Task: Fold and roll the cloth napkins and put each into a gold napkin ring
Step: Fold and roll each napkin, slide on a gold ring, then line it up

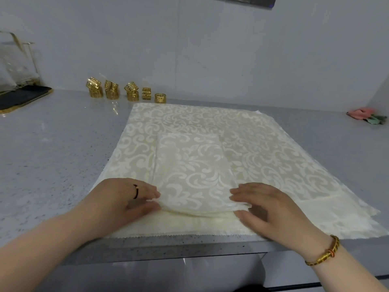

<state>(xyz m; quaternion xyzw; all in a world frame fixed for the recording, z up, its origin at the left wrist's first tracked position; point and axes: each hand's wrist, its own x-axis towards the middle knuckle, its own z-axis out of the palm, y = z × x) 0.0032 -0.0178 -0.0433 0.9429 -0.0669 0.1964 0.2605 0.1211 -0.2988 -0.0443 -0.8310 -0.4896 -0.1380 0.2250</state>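
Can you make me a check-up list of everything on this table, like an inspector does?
Surface: grey speckled countertop, flat.
Job's things: folded napkin lies on spread napkins; gold napkin rings in a row by the wall, some stacked, none holding a napkin.
Clutter: black tray far left; pink and green thing far right.
Hands: left hand and right hand each pinch the folded napkin's near end.
Cables: nothing seen.
Surroundings: plain grey wall behind.

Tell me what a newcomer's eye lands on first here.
The cream damask napkins spread across the grey counter, with a folded napkin on top whose near edge both the left hand and right hand pinch. Behind them, gold napkin rings line the wall, some stacked.
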